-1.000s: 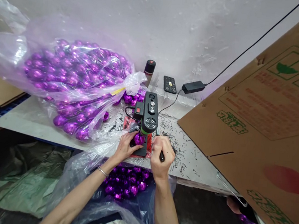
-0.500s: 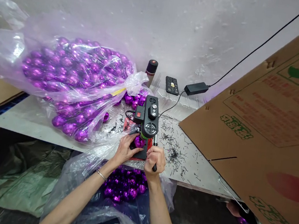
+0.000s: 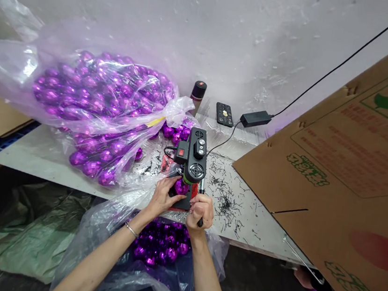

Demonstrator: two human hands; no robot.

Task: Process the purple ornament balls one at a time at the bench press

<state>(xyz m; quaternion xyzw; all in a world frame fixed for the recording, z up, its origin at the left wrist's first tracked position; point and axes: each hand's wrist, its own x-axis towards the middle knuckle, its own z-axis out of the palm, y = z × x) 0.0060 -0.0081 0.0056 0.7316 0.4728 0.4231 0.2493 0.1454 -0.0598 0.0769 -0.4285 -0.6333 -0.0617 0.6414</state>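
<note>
Pinching a glossy, faceted purple ball [image 3: 181, 187] between thumb and fingers, the left hand [image 3: 162, 199] reaches in from the lower left, palm down, wrist nearly straight under a thin metal bracelet [image 3: 131, 229]. The ball sits just beyond the thumb tip, beneath the rounded, matte black press [image 3: 197, 153], over its flat black base [image 3: 183, 204], close to the front edge of the smooth, pale worktop [image 3: 70, 175]. The right hand [image 3: 201, 211] is closed in a fist around the black grip of a shiny metal lever [image 3: 202, 185], its forearm rising from below. Red material [image 3: 194, 189] shows beside the base; small, thin dark pins [image 3: 225, 203] scatter to its right. Crinkled, translucent plastic [image 3: 9, 61] wraps a heap of purple balls [image 3: 90, 95] across the left side. Toward the back edge stand a cylindrical can [image 3: 198, 94], a dark phone [image 3: 224, 114] and a boxy black adapter [image 3: 255, 118]. A printed cardboard carton [image 3: 332, 195] covers the right end; below the front edge, filmy plastic [image 3: 99, 228] surrounds more balls [image 3: 161, 243].
</note>
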